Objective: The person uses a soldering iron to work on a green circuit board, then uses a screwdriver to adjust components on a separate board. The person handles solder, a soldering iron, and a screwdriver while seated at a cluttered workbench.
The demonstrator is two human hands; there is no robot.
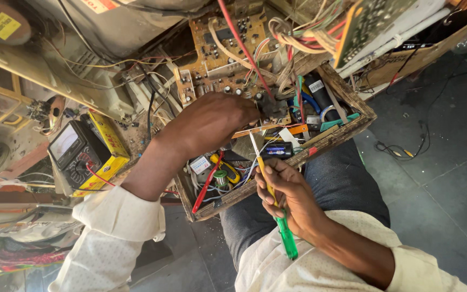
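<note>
Left hand (pixel 212 123): fingers closed on dark part at circuit board (pixel 220 54) edge, above wooden tray (pixel 352 127). Right hand (pixel 290 197): gripping green-handled screwdriver (pixel 271 197), tip aimed toward that part, just short of it. Best practice, judged: steady the part, keep tip clear of loose wires (pixel 293 40). Multimeter (pixel 79 154) left, untouched

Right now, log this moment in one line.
left hand: on circuit board | right hand: holds green-handled screwdriver | wooden toolbox: below | multimeter: left
</note>
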